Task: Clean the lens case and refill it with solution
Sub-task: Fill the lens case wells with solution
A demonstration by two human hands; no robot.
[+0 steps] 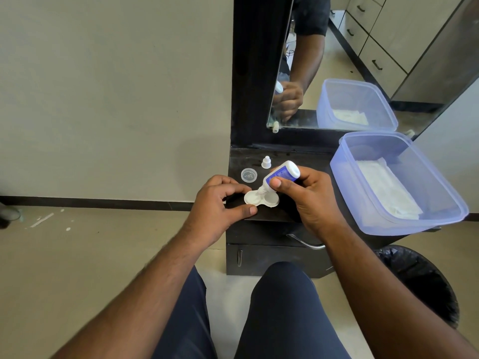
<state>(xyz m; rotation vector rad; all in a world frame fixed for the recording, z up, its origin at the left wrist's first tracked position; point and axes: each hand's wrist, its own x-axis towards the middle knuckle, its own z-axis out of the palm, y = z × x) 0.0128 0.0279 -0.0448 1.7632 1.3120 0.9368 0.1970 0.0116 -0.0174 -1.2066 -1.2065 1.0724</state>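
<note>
Bottle (281, 174) is gripped in the closed fingers of the right hand (308, 198), tipped nozzle-down over the left well of the lens case (261, 199); the case is pinched at its left edge by the left hand (220, 203) on the dark counter (272, 216).

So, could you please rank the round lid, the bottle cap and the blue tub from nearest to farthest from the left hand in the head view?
1. Round lid: on the black counter, just beyond the left hand.
2. Bottle cap: further back, toward the mirror.
3. Blue tub: far right of the counter, past the right hand.
</note>
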